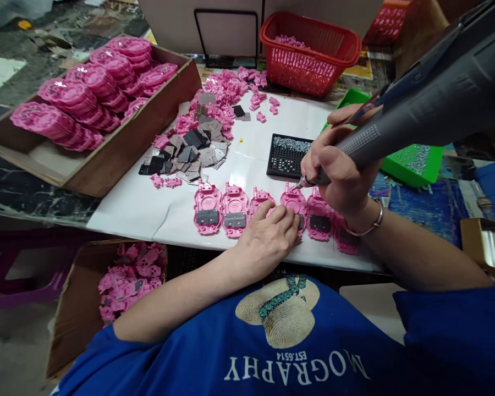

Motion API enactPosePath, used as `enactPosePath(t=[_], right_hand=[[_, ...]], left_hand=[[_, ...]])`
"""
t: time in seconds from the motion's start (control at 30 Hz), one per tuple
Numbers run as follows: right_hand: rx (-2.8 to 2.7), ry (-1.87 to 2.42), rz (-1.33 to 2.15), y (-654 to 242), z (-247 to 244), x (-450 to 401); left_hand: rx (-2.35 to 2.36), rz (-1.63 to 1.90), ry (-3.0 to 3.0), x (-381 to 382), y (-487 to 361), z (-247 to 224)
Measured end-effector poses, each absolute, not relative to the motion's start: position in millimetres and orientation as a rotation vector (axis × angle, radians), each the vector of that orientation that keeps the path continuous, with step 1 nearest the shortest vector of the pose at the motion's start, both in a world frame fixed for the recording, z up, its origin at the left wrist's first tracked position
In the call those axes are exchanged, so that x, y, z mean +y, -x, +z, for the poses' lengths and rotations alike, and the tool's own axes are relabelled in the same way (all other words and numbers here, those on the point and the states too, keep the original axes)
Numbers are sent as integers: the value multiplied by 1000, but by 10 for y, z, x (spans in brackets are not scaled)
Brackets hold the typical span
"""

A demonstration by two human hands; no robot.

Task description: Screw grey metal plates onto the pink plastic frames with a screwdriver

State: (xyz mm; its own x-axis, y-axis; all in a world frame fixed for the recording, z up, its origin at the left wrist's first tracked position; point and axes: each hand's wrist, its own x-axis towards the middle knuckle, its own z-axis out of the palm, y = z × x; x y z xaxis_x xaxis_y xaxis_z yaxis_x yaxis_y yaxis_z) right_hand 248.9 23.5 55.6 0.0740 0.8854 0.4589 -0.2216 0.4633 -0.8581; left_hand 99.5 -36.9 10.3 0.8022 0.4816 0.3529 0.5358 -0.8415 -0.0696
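My right hand [334,159] is wrapped round a grey electric screwdriver [396,121], tilted with its tip down. That tip touches or nearly touches the upper part of a pink plastic casing [292,201] in a row of several on the table. My left hand [270,234] lies over the row, fingers stretched across that casing and a neighbouring casing [260,199], partly covering both. To its left are a casing [235,202] and another casing [207,198], each with a grey plate in its lower half. My right forearm and hand partly hide the casings at the right end.
Behind the row sits a black perforated tray [280,169] of screws. A green bin [431,170] is at right, a red basket [305,71] at the back. Loose plates [193,146] and pink parts [225,91] lie left of the tray. Boxes [103,173] of pink pieces stand at left.
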Motion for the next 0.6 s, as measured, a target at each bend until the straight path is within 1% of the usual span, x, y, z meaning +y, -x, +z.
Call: enactPosePath(t=[0.2,0.6], right_hand=[[-1218,623,951,-2492,520,229],[-1283,725,859,-2501,463,282]], left_hand=[[-795,-463,2836,-373,-990,111],[-794,-434,2832,-378,-990,114]])
